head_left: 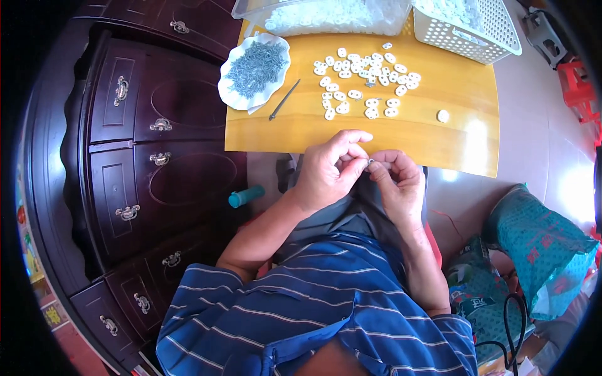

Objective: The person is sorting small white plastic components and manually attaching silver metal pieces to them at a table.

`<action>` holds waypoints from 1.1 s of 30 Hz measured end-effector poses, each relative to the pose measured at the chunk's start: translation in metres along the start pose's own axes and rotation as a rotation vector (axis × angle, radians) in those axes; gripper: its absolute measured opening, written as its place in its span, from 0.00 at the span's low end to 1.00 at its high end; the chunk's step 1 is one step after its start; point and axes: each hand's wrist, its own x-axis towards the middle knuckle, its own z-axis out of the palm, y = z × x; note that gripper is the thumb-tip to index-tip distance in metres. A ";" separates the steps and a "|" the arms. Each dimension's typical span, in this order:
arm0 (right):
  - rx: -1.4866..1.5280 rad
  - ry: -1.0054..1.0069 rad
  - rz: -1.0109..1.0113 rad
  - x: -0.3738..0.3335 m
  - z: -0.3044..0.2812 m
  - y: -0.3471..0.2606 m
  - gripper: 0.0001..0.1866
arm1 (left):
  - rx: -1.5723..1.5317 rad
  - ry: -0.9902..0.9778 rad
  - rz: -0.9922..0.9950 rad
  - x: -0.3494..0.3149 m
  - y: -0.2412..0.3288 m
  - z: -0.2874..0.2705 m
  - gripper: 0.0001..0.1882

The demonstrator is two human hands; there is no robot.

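Note:
My left hand [327, 170] and my right hand [400, 188] meet just off the table's near edge, above my lap. Their thumbs and forefingers pinch one small pale piece [370, 161] between them, mostly covered by the fingertips. Its exact kind is too small to make out. Beyond the hands, several small white oval pieces with two holes [372, 113] lie scattered over the table [414, 141]. A white scalloped dish [224, 86] at the left holds a heap of small grey metal pins or screws [256, 67]. Beside it lies a thin dark pointed tool [285, 100].
A clear plastic bin [248, 9] of white parts and a white perforated basket [467, 42] stand at the table's far side. One round white piece [443, 116] sits apart at right. Dark wooden drawers [182, 119] flank the left; teal bags [539, 250] fill the lower right.

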 end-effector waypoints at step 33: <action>0.292 -0.013 0.000 0.011 -0.016 -0.005 0.06 | 0.596 0.204 0.081 0.038 -0.061 -0.034 0.06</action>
